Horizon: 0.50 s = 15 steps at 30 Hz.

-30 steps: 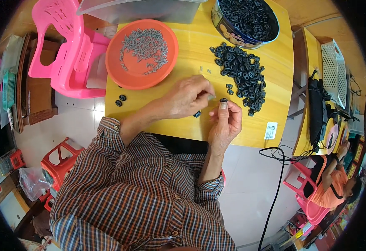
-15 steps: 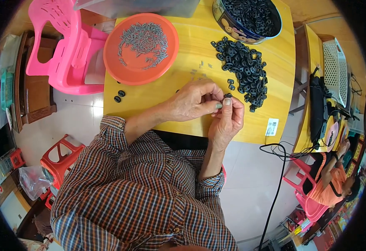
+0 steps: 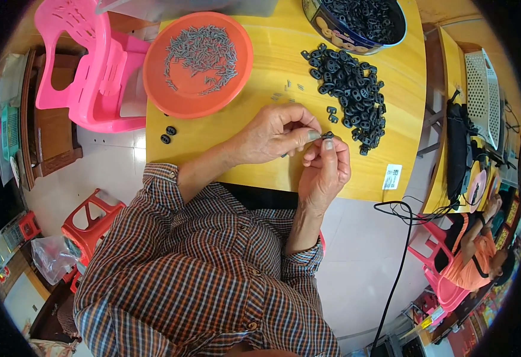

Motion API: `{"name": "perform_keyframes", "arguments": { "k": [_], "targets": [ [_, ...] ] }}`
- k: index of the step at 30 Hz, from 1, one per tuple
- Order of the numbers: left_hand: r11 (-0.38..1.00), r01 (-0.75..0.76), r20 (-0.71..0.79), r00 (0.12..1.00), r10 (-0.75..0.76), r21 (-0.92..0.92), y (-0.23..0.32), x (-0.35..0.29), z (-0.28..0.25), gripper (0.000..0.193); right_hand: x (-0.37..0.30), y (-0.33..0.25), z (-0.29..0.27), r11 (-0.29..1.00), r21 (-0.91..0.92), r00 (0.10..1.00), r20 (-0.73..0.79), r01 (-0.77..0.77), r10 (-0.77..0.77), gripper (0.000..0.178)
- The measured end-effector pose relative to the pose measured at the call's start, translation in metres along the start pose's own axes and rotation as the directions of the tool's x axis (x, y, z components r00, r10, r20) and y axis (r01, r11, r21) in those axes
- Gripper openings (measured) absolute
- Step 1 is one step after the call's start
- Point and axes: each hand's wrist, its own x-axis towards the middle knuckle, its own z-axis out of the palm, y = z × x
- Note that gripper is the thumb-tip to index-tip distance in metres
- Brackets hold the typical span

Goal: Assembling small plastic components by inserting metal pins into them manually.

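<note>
Yellow counter [image 3: 408, 98]: at left, orange dish [image 3: 192, 103] of grey pins [image 3: 213, 52]; then left hand [image 3: 272, 132] pinched closed, with contents hidden, just beside black piece [image 3: 328, 135] gripped by right hand's [image 3: 326, 169] thumb and finger; farther right, heap of black pieces [image 3: 353, 89]. Possible drop from slight fingertip hold.

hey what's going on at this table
The person's right hand holds a black part, and the left hand is right at it; whether it grips anything is hard to tell. On the table, an orange bowl of grey pins stands to the left. A pile of black parts lies to the right, with a tin of more behind it.
</note>
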Motion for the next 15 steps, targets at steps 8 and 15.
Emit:
{"name": "perform_keyframes", "arguments": {
  "k": [8,15],
  "targets": [
    [0.999,0.016,-0.016,1.0,-0.017,-0.048,-0.0023,0.0011,-0.0032,0.012,-0.0023,-0.0007,0.0005,0.999,-0.053,1.0,-0.018,0.002,-0.003,0.005],
    [0.999,0.012,-0.009,1.0,-0.013,-0.038,-0.0024,0.001,-0.0049,0.012,-0.0021,0.0017,0.0,0.996,-0.089,1.0,-0.008,0.012,-0.013,0.005]
  ]
}}
